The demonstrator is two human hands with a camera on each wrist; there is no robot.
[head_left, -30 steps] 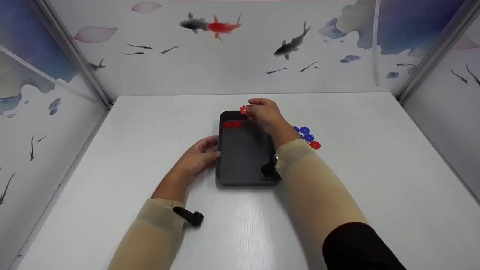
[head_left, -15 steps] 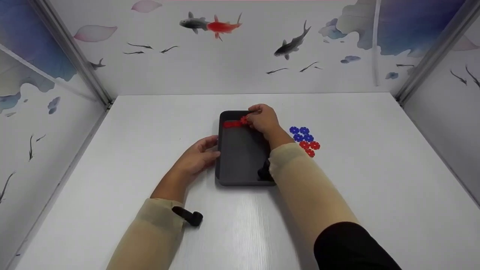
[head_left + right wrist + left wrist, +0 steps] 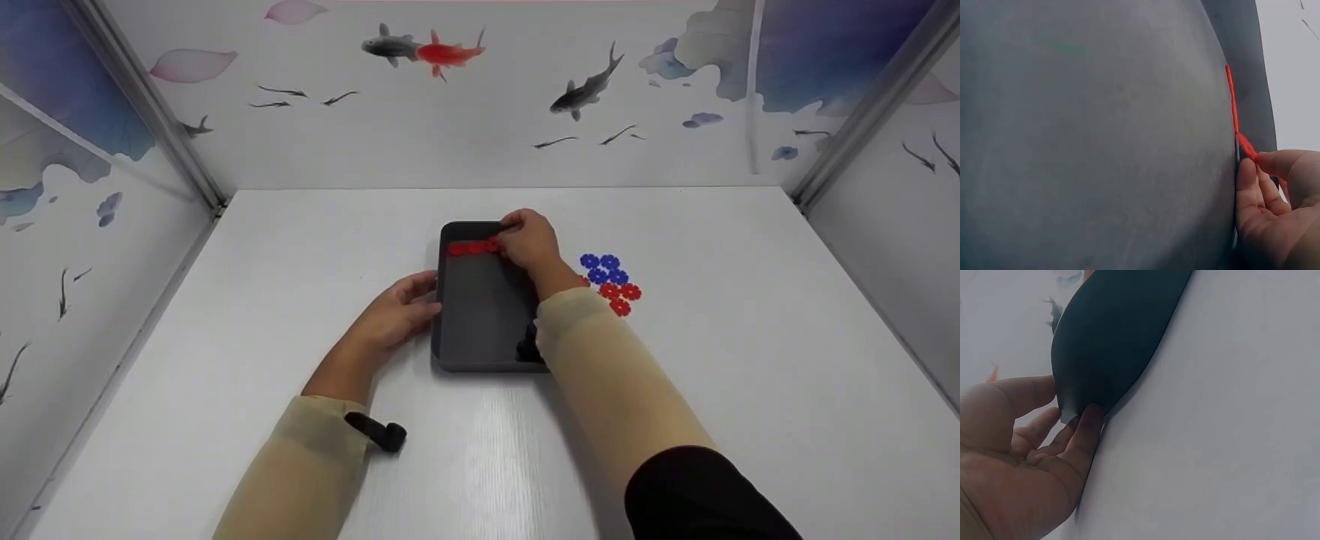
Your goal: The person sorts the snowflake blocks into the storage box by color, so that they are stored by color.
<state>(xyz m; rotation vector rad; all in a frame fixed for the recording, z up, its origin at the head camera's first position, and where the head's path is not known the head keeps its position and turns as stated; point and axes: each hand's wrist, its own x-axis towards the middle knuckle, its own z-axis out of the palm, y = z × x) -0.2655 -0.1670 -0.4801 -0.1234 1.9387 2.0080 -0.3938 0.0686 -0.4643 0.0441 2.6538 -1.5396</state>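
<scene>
A dark grey rectangular tray [image 3: 480,315] lies lengthwise on the table. My left hand [image 3: 397,319] grips its left wall, thumb at the rim and fingers against the outside, as the left wrist view shows. At the tray's far end, red flower-shaped plastic discs [image 3: 465,249] form a short row. My right hand [image 3: 531,241] reaches over the far right corner and pinches another red disc [image 3: 1247,147] between thumb and fingers. That disc is tilted, one edge right at the end of the row [image 3: 1232,101]; fingers partly hide it in the head view.
Right of the tray, several blue flower-shaped discs [image 3: 610,262] and several red ones [image 3: 630,292] lie grouped on the white table [image 3: 300,255]. My right forearm passes over the tray's right side. Fish-patterned panels [image 3: 495,120] enclose the table at the back and sides.
My right hand has brought the red disc from above the far rim down into the tray, to the right end of the red row. My left hand has stayed at the left wall.
</scene>
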